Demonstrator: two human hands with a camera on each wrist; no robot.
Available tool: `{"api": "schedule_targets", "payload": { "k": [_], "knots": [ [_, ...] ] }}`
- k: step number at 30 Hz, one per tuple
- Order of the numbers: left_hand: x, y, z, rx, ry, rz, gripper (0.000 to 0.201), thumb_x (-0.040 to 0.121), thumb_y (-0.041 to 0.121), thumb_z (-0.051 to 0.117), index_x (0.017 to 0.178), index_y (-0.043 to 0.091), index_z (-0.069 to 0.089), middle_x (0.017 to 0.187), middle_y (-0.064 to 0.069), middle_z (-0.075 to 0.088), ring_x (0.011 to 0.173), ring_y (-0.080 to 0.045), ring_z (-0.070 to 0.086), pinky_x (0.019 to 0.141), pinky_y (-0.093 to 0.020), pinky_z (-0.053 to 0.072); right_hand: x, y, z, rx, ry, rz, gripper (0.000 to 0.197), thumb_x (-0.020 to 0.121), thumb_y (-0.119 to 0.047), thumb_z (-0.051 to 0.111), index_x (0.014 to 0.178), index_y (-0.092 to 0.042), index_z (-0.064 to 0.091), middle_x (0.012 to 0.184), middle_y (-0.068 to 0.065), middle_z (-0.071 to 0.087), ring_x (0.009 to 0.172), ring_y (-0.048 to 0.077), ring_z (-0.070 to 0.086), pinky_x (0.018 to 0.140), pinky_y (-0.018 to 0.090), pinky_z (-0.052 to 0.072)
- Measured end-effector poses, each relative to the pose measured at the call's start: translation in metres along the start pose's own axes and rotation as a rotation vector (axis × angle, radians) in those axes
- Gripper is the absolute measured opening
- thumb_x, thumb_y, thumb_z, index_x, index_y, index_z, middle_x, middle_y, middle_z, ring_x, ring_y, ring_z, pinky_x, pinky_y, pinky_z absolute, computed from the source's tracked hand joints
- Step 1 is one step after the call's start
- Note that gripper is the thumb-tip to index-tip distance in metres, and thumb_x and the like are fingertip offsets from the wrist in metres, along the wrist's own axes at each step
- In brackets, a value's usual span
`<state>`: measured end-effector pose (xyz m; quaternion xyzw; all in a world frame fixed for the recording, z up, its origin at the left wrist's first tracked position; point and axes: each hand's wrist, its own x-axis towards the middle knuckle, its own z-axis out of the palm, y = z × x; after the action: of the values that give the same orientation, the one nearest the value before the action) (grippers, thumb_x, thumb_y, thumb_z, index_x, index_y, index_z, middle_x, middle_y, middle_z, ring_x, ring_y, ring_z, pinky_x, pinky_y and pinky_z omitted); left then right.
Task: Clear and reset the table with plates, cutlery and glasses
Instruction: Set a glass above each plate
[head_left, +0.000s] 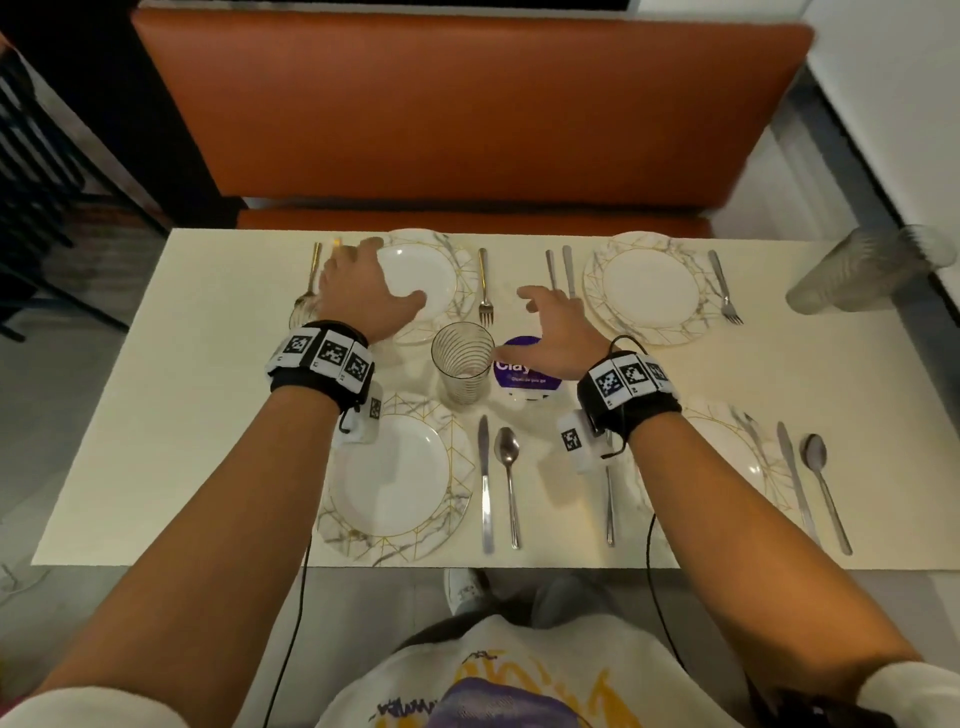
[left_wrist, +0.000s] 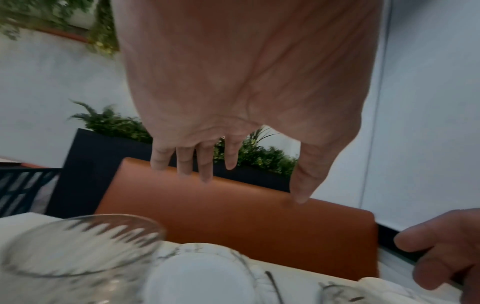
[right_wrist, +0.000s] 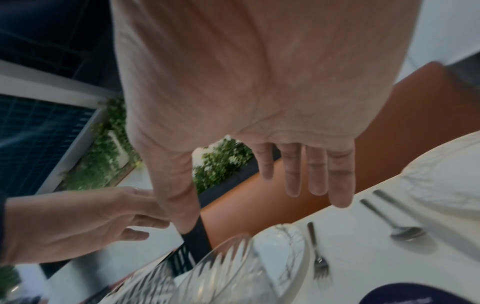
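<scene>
A ribbed clear glass stands upright in the middle of the cream table, beside a purple round disc. Four marble-and-gold plates lie set: far left, far right, near left, near right. My left hand hovers over the far left plate with fingers spread, holding nothing. My right hand floats open above the disc, just right of the glass. In the wrist views the glass sits below both bare palms.
Forks, knives and spoons flank each plate, such as a fork and a knife. A tilted stack of clear glasses is at the far right corner. An orange bench runs behind the table.
</scene>
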<state>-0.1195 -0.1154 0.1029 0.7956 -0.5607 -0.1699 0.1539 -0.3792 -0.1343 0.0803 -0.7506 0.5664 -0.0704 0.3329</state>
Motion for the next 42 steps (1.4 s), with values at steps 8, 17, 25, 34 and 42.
{"api": "schedule_targets", "payload": {
  "k": [8,17,25,34,42],
  "knots": [
    [-0.004,0.141,0.048,-0.156,-0.159,0.281,0.040,0.092,0.034,0.068,0.129,0.019,0.062,0.121,0.001,0.068,0.111,-0.020,0.063,0.096,-0.041,0.054,-0.035,0.081,-0.073,0.155,0.293,0.012,0.037,0.085,-0.026,0.074,0.120,-0.016,0.065,0.114,0.003,0.065,0.093,0.015,0.060,0.087,0.030,0.052],
    [-0.007,0.302,0.129,-0.192,-0.294,0.439,0.019,0.094,0.030,0.065,0.111,0.026,0.072,0.101,0.010,0.072,0.092,-0.013,0.069,0.086,-0.041,0.061,-0.060,0.211,-0.156,0.214,0.433,0.119,0.017,0.087,-0.015,0.067,0.104,-0.017,0.073,0.090,-0.007,0.069,0.068,-0.004,0.057,0.065,-0.001,0.038],
    [0.005,0.433,0.195,-0.192,-0.344,0.538,0.024,0.094,0.023,0.064,0.118,0.021,0.070,0.103,0.006,0.072,0.093,-0.015,0.068,0.090,-0.041,0.059,-0.051,0.323,-0.238,0.172,0.540,0.128,0.019,0.086,-0.008,0.063,0.101,-0.011,0.073,0.090,-0.003,0.070,0.066,0.001,0.055,0.068,0.012,0.044],
    [0.040,0.551,0.273,0.059,-0.464,0.575,0.082,0.081,0.038,0.081,0.150,0.018,0.040,0.147,-0.010,0.044,0.136,-0.029,0.045,0.111,-0.047,0.044,-0.006,0.421,-0.325,-0.254,0.367,0.333,0.069,0.071,-0.024,0.071,0.136,-0.026,0.048,0.140,0.009,0.047,0.128,0.036,0.038,0.104,0.046,0.041],
    [0.054,0.593,0.326,0.185,-0.469,0.581,0.121,0.066,0.050,0.091,0.160,0.016,0.021,0.162,-0.010,0.029,0.144,-0.035,0.036,0.113,-0.053,0.041,0.025,0.461,-0.343,-0.386,0.184,0.365,0.109,0.067,-0.021,0.080,0.157,-0.026,0.018,0.160,0.009,0.023,0.143,0.036,0.024,0.112,0.052,0.030]
  ]
}}
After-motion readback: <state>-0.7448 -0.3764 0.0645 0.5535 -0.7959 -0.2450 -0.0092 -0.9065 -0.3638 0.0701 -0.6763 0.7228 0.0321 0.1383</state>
